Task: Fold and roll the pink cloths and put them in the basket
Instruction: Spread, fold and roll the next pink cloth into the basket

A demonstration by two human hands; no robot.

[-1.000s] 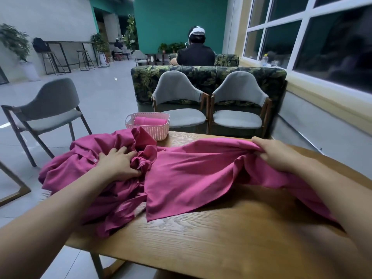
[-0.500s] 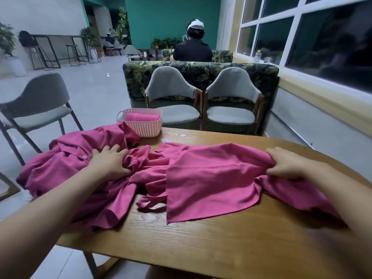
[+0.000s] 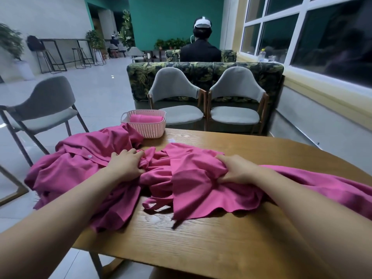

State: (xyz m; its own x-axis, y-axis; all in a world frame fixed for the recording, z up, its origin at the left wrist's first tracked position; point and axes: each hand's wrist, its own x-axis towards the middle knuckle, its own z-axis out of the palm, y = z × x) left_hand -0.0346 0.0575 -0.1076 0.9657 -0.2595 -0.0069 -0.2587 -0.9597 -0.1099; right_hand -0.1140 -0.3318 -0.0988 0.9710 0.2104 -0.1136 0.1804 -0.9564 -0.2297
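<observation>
A pink cloth (image 3: 201,194) lies bunched across the wooden table (image 3: 211,242), one end trailing off to the right. My right hand (image 3: 235,170) grips a gathered fold of it near the middle. My left hand (image 3: 126,164) presses and clutches crumpled pink fabric where this cloth meets a heap of pink cloths (image 3: 76,170), one with a button, hanging over the table's left edge. A pale pink woven basket (image 3: 149,129) stands at the table's far edge, holding one rolled pink cloth (image 3: 146,118).
Two grey chairs (image 3: 235,101) stand beyond the table before a leaf-patterned sofa. A third grey chair (image 3: 44,109) is on the left. A person (image 3: 200,47) sits with their back turned behind the sofa. Windows run along the right wall.
My right hand has slid leftward along the cloth toward the middle, gathering it into folds. My left hand stays on the crumpled fabric.
</observation>
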